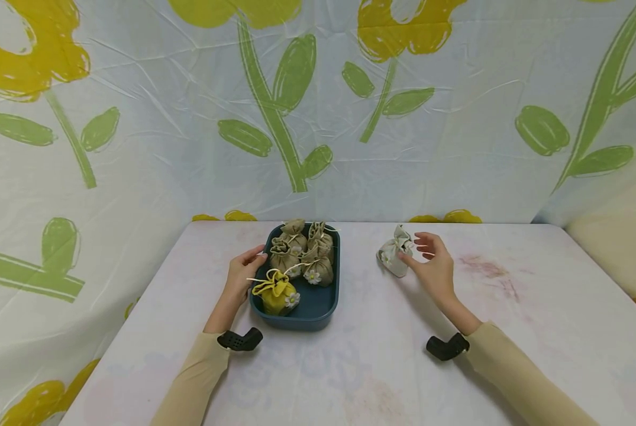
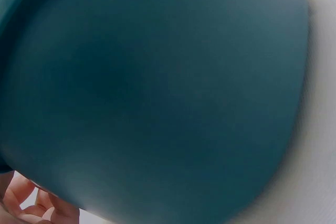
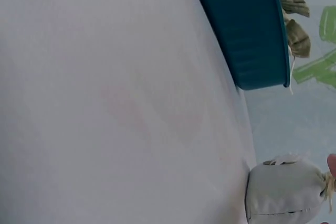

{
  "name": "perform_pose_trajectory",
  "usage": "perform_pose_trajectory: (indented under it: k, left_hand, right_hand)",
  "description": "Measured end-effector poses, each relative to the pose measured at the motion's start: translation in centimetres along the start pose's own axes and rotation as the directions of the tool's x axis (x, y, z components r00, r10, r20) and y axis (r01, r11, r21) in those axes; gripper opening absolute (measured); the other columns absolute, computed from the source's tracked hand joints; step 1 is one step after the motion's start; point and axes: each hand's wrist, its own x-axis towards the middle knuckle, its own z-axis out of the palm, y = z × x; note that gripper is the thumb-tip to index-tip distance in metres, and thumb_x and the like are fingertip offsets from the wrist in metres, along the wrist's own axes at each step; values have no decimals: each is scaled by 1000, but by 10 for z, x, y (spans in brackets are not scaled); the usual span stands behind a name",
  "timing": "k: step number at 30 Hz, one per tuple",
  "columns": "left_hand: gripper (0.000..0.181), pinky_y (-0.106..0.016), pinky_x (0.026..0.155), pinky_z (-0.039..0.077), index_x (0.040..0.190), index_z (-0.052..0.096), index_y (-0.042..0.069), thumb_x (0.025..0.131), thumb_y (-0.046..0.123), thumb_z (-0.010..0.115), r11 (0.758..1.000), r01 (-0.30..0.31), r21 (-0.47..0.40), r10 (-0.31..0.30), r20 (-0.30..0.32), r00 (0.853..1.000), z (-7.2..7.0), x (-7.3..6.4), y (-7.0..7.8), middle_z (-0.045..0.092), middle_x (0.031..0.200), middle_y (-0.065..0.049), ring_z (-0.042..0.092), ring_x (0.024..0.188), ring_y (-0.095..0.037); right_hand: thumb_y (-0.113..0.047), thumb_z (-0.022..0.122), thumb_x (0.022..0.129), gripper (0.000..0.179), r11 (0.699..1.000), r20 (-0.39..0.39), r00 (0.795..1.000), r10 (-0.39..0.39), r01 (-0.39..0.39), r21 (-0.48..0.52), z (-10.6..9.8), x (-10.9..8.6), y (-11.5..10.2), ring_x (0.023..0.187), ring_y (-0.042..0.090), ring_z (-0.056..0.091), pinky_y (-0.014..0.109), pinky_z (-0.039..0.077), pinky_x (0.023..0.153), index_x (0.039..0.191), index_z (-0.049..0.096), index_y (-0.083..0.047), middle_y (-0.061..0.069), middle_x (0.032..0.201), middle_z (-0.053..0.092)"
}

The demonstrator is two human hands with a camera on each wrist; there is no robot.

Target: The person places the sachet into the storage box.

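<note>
A dark blue container (image 1: 312, 322) stands on the table, left of centre. My left hand (image 1: 241, 273) holds its left side, fingertips at the rim. In the left wrist view the container's outer wall (image 2: 168, 98) fills most of the picture, with curled fingers (image 2: 44, 203) at its lower left edge. Inside it sit several brown drawstring pouches (image 1: 318, 266) and one yellow drawstring pouch (image 1: 275, 296). To the right, a whitish drawstring pouch (image 1: 394, 260) stands on the table. My right hand (image 1: 435, 269) is beside its gathered neck, thumb and fingers apart, with a fingertip near the tie.
A pale, stained cloth (image 1: 376, 367) covers the table. Behind it hangs a white curtain (image 1: 456, 171) printed with yellow flowers and green leaves. Black wrist devices (image 1: 448, 347) are worn at both sleeves.
</note>
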Motion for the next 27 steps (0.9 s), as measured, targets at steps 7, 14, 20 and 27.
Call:
perform_pose_trajectory:
  k: [7,14,20,27]
  left_hand:
    - [39,-14,74,43,133,58,12,95,21,59,1000,-2,0,2,1,1000,2,-1,0,59,112,-13,51,97,-16]
    - [39,-15,76,43,133,58,12,95,22,59,1000,-6,0,6,6,1000,2,0,-1,59,113,-12,51,98,-16]
    - [40,-16,78,43,134,58,13,96,22,59,1000,-13,6,13,9,1000,1,1,-2,59,114,-13,51,99,-16]
    - [40,-22,84,42,134,58,13,96,23,59,1000,-9,7,9,12,1000,-1,1,-3,59,115,-13,50,102,-18]
  right_hand:
    - [-11,80,77,56,995,84,992,97,-94,-43,4,4,4,106,31,57,39,43,90,125,53,0,18,119,60]
    - [-13,79,78,55,993,134,987,88,-75,-94,7,11,6,105,32,59,20,46,80,125,54,1,20,119,62]
    - [-14,79,77,51,991,165,984,72,-51,-126,8,14,7,104,34,61,8,41,73,122,59,1,21,117,64]
    - [-12,78,78,47,991,173,984,35,-12,-131,9,15,9,102,35,63,7,41,72,119,61,2,22,113,66]
